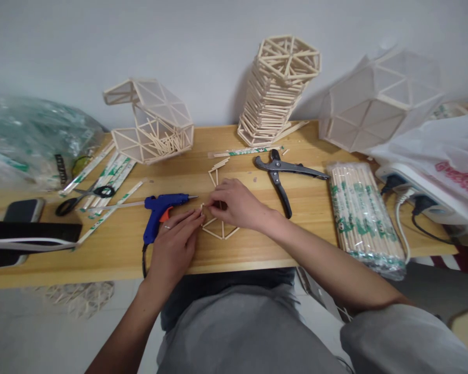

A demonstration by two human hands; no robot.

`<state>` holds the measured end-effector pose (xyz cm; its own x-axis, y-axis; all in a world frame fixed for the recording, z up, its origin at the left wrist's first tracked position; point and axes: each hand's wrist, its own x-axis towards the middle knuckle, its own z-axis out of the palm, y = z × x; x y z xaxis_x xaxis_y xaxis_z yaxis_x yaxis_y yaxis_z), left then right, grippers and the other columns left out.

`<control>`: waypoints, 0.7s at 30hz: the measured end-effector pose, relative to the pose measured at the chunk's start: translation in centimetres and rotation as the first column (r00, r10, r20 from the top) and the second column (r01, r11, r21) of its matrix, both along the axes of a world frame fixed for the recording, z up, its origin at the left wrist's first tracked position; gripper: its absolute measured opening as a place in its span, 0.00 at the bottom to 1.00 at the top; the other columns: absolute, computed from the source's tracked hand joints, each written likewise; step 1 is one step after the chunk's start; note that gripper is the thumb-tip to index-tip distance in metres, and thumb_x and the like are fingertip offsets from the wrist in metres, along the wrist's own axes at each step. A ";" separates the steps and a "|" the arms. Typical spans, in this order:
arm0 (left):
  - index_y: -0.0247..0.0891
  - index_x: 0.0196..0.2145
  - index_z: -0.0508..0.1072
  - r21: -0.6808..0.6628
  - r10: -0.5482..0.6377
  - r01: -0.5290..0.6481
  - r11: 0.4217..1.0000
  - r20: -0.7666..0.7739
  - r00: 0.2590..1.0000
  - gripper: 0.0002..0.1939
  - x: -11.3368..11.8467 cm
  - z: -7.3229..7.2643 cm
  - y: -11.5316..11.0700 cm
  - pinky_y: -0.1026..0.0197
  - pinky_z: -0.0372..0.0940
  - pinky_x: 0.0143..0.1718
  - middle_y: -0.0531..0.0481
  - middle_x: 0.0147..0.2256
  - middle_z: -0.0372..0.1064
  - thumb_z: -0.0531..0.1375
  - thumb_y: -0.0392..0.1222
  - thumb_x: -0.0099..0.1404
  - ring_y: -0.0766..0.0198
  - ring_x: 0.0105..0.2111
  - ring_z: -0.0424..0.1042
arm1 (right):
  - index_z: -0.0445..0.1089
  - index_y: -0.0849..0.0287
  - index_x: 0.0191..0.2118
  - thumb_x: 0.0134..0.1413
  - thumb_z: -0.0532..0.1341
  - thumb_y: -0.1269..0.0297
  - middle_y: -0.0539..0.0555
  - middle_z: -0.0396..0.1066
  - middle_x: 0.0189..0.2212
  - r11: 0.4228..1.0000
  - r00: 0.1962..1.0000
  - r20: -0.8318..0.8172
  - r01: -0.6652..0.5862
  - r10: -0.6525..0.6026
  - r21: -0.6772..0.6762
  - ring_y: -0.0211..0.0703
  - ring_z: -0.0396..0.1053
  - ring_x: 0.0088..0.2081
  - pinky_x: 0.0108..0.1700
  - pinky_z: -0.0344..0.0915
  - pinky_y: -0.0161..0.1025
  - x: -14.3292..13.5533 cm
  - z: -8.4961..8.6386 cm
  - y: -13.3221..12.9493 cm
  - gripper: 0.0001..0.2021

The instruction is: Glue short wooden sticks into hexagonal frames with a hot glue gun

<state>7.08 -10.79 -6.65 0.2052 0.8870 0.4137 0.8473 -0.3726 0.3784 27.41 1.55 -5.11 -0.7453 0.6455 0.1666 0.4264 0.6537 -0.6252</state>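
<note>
A small flat frame of wooden sticks (223, 237), joined like spokes and a rim, lies on the table in front of me. My right hand (236, 203) reaches over it and hides its middle. Its thumb and fingers are pinched at the frame's left side, by a short wooden stick (202, 208). At that same spot the fingertips of my left hand (179, 236) press together on the frame's left edge. Just beyond my left hand lies a blue glue gun (156, 210) with an orange trigger, its nozzle pointing right toward the frame. Several loose short sticks (220, 164) lie behind it.
Grey cutters (276, 169) and a pack of wrapped chopsticks (364, 213) lie right, near a power strip (417, 192). Behind stand a stick tower (273, 93) and paper-covered stick frames (156, 117) (382, 98). Left are scissors (83, 197) and a phone (23, 213).
</note>
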 end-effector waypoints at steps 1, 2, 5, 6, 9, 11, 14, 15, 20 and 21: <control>0.44 0.53 0.83 0.006 -0.002 0.002 1.000 -0.005 1.000 0.14 0.0 0.0 0.0 0.50 0.80 0.53 0.48 0.53 0.83 0.59 0.36 0.77 0.54 0.52 0.83 | 0.78 0.58 0.36 0.63 0.66 0.70 0.54 0.79 0.33 1.000 1.000 -0.001 0.000 0.000 -0.002 0.47 0.70 0.39 0.46 0.57 0.42 0.0 0.0 0.0 0.04; 0.44 0.53 0.83 0.010 -0.006 0.006 1.000 -0.008 1.000 0.14 0.0 0.0 0.0 0.50 0.80 0.53 0.48 0.53 0.83 0.59 0.35 0.77 0.54 0.52 0.83 | 0.78 0.58 0.36 0.63 0.66 0.70 0.54 0.79 0.33 1.000 1.000 -0.002 0.001 -0.001 -0.005 0.47 0.70 0.39 0.46 0.57 0.42 0.0 0.0 0.0 0.04; 0.42 0.53 0.83 0.023 -0.016 0.016 1.000 -0.015 1.000 0.14 0.1 0.1 0.0 0.50 0.80 0.53 0.47 0.52 0.84 0.59 0.34 0.77 0.53 0.52 0.83 | 0.78 0.58 0.37 0.63 0.66 0.70 0.54 0.79 0.34 1.000 1.000 0.001 0.002 -0.002 -0.011 0.47 0.70 0.40 0.46 0.57 0.42 0.0 0.0 0.0 0.04; 0.42 0.52 0.83 0.026 -0.016 0.017 1.000 -0.016 1.000 0.14 0.1 0.1 0.0 0.50 0.80 0.53 0.47 0.52 0.84 0.60 0.34 0.77 0.53 0.52 0.83 | 0.78 0.58 0.37 0.64 0.66 0.70 0.54 0.79 0.34 1.000 1.000 0.003 0.002 -0.002 -0.012 0.47 0.70 0.40 0.47 0.57 0.42 0.0 0.1 0.0 0.04; 0.42 0.53 0.83 0.026 -0.016 0.017 1.000 -0.013 1.000 0.14 0.1 0.1 0.0 0.50 0.80 0.53 0.47 0.53 0.84 0.60 0.34 0.77 0.53 0.52 0.83 | 0.78 0.58 0.36 0.64 0.65 0.70 0.54 0.79 0.33 1.000 1.000 0.011 0.001 -0.001 -0.008 0.47 0.70 0.40 0.47 0.57 0.42 0.0 0.1 0.0 0.04; 0.43 0.53 0.83 0.018 -0.021 0.021 1.000 -0.011 1.000 0.14 0.1 0.2 0.0 0.50 0.80 0.53 0.47 0.53 0.83 0.59 0.34 0.77 0.54 0.52 0.83 | 0.78 0.58 0.37 0.64 0.66 0.70 0.54 0.79 0.34 1.000 1.000 0.018 0.002 -0.002 -0.008 0.47 0.70 0.40 0.47 0.58 0.42 0.0 0.1 0.0 0.04; 0.44 0.53 0.83 0.015 -0.015 0.015 1.000 -0.015 1.000 0.14 0.0 0.2 0.0 0.50 0.80 0.53 0.48 0.53 0.83 0.59 0.35 0.77 0.54 0.52 0.83 | 0.79 0.59 0.37 0.63 0.66 0.71 0.54 0.80 0.34 1.000 1.000 0.020 0.000 0.000 -0.013 0.47 0.71 0.41 0.47 0.58 0.42 -0.1 0.2 0.0 0.03; 0.44 0.53 0.83 0.017 -0.011 0.012 1.000 -0.017 1.000 0.14 0.1 0.2 0.1 0.50 0.80 0.53 0.48 0.53 0.83 0.59 0.35 0.77 0.54 0.52 0.83 | 0.79 0.59 0.37 0.63 0.66 0.71 0.54 0.80 0.34 1.000 1.000 0.020 0.000 0.000 -0.014 0.47 0.71 0.41 0.47 0.58 0.42 -0.1 0.2 0.0 0.03; 0.41 0.52 0.83 0.036 -0.010 0.011 0.999 -0.027 1.000 0.13 0.2 0.1 0.1 0.52 0.80 0.53 0.48 0.52 0.84 0.59 0.35 0.77 0.54 0.51 0.83 | 0.79 0.59 0.37 0.63 0.67 0.71 0.54 0.80 0.34 1.000 1.000 0.018 0.005 -0.005 -0.010 0.47 0.70 0.41 0.47 0.58 0.42 0.0 0.1 0.0 0.03; 0.41 0.52 0.83 0.038 -0.011 0.012 0.999 -0.027 1.000 0.13 0.2 0.1 0.1 0.52 0.79 0.53 0.47 0.52 0.84 0.60 0.35 0.77 0.54 0.51 0.83 | 0.79 0.59 0.37 0.63 0.67 0.70 0.54 0.79 0.34 1.000 1.000 0.018 0.005 -0.005 -0.008 0.47 0.70 0.41 0.47 0.58 0.42 0.0 0.1 0.0 0.03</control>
<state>7.25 -10.72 -6.56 0.2263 0.8683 0.4414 0.8526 -0.3957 0.3413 27.38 1.54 -5.03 -0.7450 0.6504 0.1479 0.4410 0.6467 -0.6223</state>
